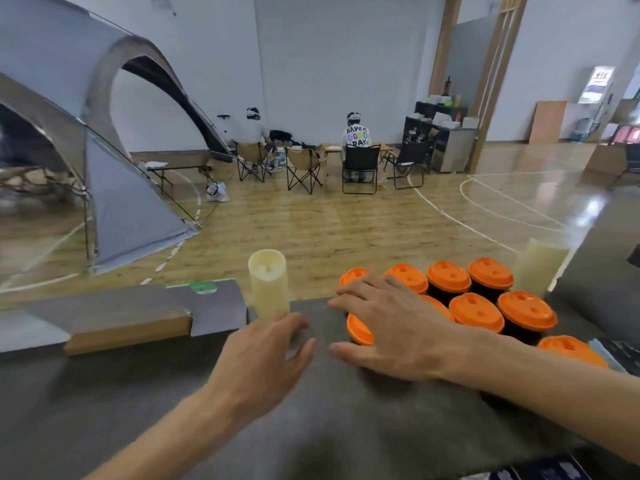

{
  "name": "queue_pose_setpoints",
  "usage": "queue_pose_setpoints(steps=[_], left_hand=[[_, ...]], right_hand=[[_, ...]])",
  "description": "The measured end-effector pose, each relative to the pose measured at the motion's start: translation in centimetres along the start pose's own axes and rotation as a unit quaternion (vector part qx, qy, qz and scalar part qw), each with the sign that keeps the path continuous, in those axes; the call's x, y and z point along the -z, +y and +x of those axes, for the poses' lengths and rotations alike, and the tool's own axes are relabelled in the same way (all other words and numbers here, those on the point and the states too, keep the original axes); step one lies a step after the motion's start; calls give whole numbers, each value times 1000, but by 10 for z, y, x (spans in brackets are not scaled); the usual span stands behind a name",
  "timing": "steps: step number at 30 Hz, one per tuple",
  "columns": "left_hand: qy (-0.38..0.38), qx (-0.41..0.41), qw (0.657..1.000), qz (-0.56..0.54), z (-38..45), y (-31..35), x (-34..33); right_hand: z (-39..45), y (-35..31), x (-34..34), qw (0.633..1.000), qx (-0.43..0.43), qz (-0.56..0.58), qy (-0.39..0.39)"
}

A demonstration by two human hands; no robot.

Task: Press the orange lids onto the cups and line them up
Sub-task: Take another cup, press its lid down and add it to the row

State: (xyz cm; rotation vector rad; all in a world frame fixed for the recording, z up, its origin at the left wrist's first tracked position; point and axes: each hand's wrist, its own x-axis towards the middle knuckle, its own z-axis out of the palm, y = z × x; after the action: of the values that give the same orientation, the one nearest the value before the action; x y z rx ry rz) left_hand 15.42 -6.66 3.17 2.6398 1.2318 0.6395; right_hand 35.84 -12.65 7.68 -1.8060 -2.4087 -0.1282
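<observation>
Right hand (pixel 394 327) lies flat, fingers spread, over the dark cups with orange plastic lids (pixel 476 308) clustered on the dark grey tabletop (pixel 311 427), right of the cream pillar candle (pixel 268 284). Left hand (pixel 259 362) beside the candle base, fingers relaxed, apparently holding nothing.

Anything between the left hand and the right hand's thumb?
Head view: nothing, only bare dark tabletop between the left hand and right hand.
</observation>
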Motion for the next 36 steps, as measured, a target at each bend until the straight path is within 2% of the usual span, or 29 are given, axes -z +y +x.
queue_pose_setpoints(steps=[8, 16, 22, 25, 28, 30, 32, 34, 36], left_hand=[[32, 124, 989, 69, -72, -141, 75], [53, 266, 954, 127, -174, -274, 126], [91, 381, 905, 164, -238, -362, 177], [130, 441, 867, 193, -270, -410, 210], [135, 505, 824, 218, -301, -450, 236], [130, 556, 798, 194, -317, -472, 247], [145, 599, 778, 119, -330, -489, 251], [169, 613, 771, 31, -340, -499, 249], [179, 607, 774, -10, -346, -505, 242]], right_hand=[[144, -148, -48, 990, 130, 55, -11], [251, -306, -102, 972, 218, 89, -27], [309, -413, -128, 952, 276, 111, -67], [338, -469, -135, 946, 295, 110, -80], [360, -524, -144, 939, 303, 125, -101], [372, -556, -151, 935, 299, 153, -113], [382, -583, -158, 932, 280, 192, -131], [392, -604, -165, 924, 255, 238, -155], [402, -619, -169, 916, 247, 265, -172]])
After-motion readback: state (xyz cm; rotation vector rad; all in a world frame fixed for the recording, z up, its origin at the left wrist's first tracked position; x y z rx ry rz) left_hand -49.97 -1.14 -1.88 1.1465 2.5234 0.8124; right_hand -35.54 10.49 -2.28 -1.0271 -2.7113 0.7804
